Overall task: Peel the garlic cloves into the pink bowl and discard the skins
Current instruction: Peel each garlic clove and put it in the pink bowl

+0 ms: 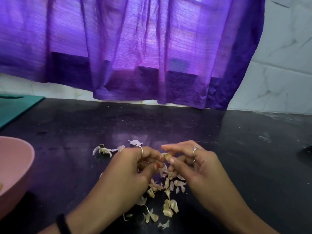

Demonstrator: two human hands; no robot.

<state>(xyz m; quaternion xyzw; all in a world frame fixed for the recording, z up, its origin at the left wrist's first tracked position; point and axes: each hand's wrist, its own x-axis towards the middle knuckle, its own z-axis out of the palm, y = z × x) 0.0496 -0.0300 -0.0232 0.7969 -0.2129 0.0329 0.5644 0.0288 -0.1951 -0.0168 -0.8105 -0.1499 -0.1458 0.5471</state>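
Garlic clove (167,156), small, pale and half-skinned, sat pinched between the left hand (133,168) and right hand (190,164) above the black bench (236,149). It looked light and slippery, its papery skin brittle; gripping the clove's ends seemed best.

The dark stone-like bench (219,141) has a polished, glossy face that mirrors the thin, loosely woven purple cloth curtain (135,48) hanging behind it, whose weave is sheer enough to let light through. The scattered pale garlic skins (168,205) look dry, papery and slightly curled, while the round pink bowl (15,166) appears to be smooth matt plastic. The white marble-patterned wall tiles (278,73) look smooth, and the flat teal cutting board (15,108) matt.
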